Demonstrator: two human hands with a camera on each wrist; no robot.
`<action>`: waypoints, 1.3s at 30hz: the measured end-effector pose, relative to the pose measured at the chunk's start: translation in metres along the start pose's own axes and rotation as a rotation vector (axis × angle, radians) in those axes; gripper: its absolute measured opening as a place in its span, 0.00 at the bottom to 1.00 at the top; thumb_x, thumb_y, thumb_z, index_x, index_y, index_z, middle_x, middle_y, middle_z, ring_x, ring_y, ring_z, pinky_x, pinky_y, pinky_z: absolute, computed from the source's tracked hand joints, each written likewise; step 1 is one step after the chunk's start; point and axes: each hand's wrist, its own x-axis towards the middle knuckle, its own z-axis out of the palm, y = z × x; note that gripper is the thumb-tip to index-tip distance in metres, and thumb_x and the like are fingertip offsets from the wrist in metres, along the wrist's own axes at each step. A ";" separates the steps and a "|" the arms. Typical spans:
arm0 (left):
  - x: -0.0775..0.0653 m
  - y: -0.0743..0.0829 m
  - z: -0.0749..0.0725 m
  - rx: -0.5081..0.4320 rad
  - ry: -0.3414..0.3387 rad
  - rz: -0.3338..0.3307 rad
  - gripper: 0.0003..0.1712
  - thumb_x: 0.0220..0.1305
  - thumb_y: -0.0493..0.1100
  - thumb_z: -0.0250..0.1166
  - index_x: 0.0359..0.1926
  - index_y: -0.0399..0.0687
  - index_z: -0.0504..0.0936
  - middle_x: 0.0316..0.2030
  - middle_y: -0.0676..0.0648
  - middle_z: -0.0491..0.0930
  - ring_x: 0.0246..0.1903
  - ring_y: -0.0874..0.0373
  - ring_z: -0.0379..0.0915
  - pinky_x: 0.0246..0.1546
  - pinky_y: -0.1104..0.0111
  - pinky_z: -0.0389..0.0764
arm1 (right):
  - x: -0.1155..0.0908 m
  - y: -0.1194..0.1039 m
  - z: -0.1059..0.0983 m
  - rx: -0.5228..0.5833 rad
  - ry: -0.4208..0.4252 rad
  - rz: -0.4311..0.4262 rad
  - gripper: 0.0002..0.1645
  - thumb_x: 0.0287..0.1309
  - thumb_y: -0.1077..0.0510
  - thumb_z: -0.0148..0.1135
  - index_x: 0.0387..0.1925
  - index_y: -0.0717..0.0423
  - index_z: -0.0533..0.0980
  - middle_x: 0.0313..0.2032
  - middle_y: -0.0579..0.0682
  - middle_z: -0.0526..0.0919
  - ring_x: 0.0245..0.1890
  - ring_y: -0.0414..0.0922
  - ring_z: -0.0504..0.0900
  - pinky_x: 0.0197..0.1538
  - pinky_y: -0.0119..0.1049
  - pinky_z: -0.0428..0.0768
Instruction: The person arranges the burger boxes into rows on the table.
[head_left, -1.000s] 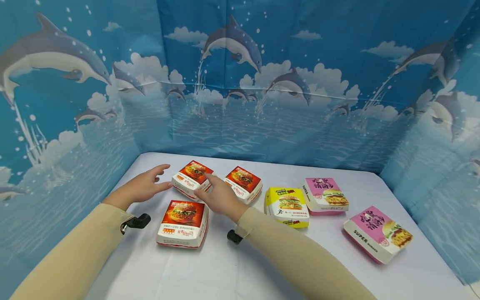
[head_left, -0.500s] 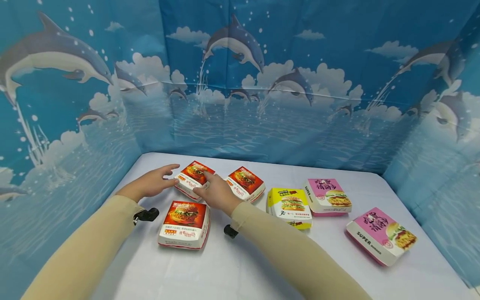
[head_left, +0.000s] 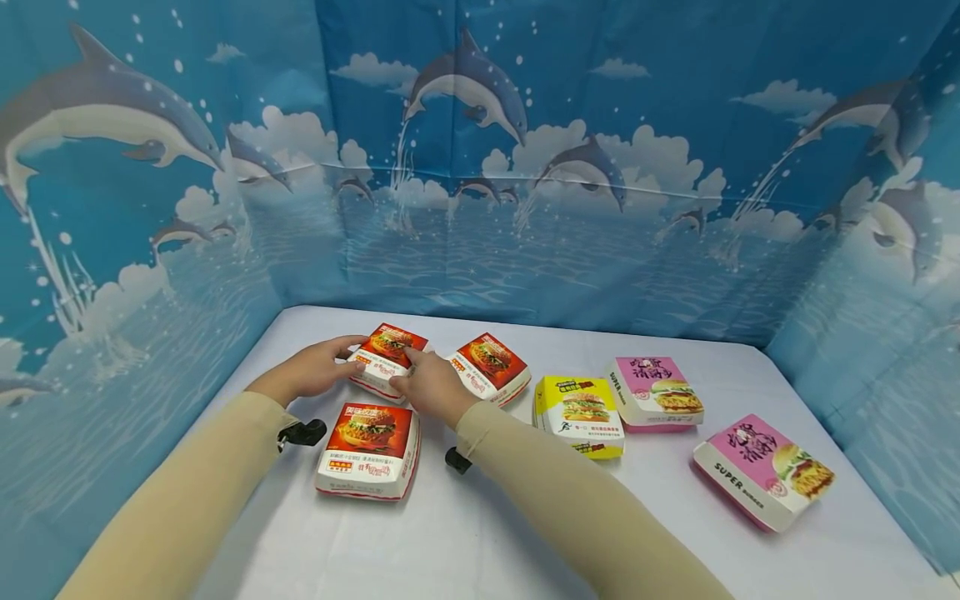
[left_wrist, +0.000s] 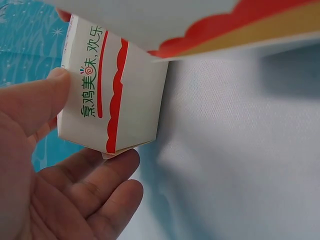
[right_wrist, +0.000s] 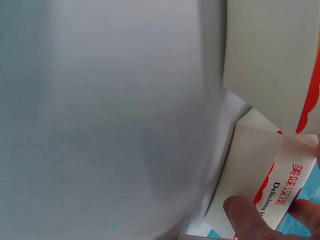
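A red-and-white burger box (head_left: 390, 342) lies at the back left of the table, between both hands. My left hand (head_left: 311, 371) holds its left side; in the left wrist view the thumb (left_wrist: 59, 82) is against the printed side wall and the fingers curl near the lower corner. My right hand (head_left: 437, 390) grips the right side, its thumb (right_wrist: 242, 215) on the wall of the burger box (right_wrist: 250, 160) in the right wrist view. The right fingertips are partly hidden. A second red burger box (head_left: 367, 450) sits just in front of these hands.
A third red burger box (head_left: 491, 367) stands right of the right hand. Farther right are a yellow burger box (head_left: 579, 415) and two pink ones, one behind (head_left: 654, 392) and one nearer the right edge (head_left: 763, 471). A dolphin-print curtain (head_left: 480, 242) encloses the white table (head_left: 525, 533).
My left hand has moved right and come onto the burger box's left side. The right hand has stayed at the right side with little movement. The other boxes have not moved.
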 end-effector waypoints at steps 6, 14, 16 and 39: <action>-0.002 0.002 0.000 0.003 0.002 -0.005 0.42 0.78 0.63 0.58 0.83 0.58 0.57 0.74 0.30 0.68 0.74 0.30 0.63 0.70 0.32 0.67 | 0.001 0.001 0.001 0.001 -0.008 0.008 0.43 0.72 0.41 0.65 0.82 0.44 0.61 0.76 0.53 0.72 0.77 0.52 0.70 0.73 0.48 0.76; 0.000 0.002 0.003 -0.005 0.013 -0.007 0.41 0.77 0.62 0.59 0.83 0.56 0.58 0.74 0.31 0.69 0.73 0.30 0.64 0.69 0.33 0.68 | 0.000 0.002 -0.001 -0.013 0.002 -0.002 0.42 0.72 0.43 0.66 0.81 0.45 0.63 0.76 0.54 0.72 0.77 0.53 0.69 0.74 0.49 0.75; 0.001 0.003 0.003 -0.010 0.016 -0.008 0.41 0.78 0.62 0.59 0.83 0.56 0.58 0.73 0.31 0.69 0.73 0.31 0.64 0.69 0.34 0.68 | 0.000 0.002 -0.002 -0.018 0.004 -0.007 0.42 0.72 0.44 0.66 0.81 0.45 0.63 0.75 0.53 0.73 0.76 0.53 0.70 0.74 0.49 0.75; 0.004 0.006 0.008 -0.050 0.019 -0.026 0.39 0.77 0.60 0.60 0.81 0.56 0.61 0.71 0.33 0.72 0.66 0.37 0.74 0.61 0.44 0.80 | 0.003 0.011 -0.008 -0.033 -0.041 -0.019 0.40 0.76 0.47 0.60 0.83 0.43 0.59 0.75 0.53 0.73 0.49 0.47 0.84 0.39 0.37 0.77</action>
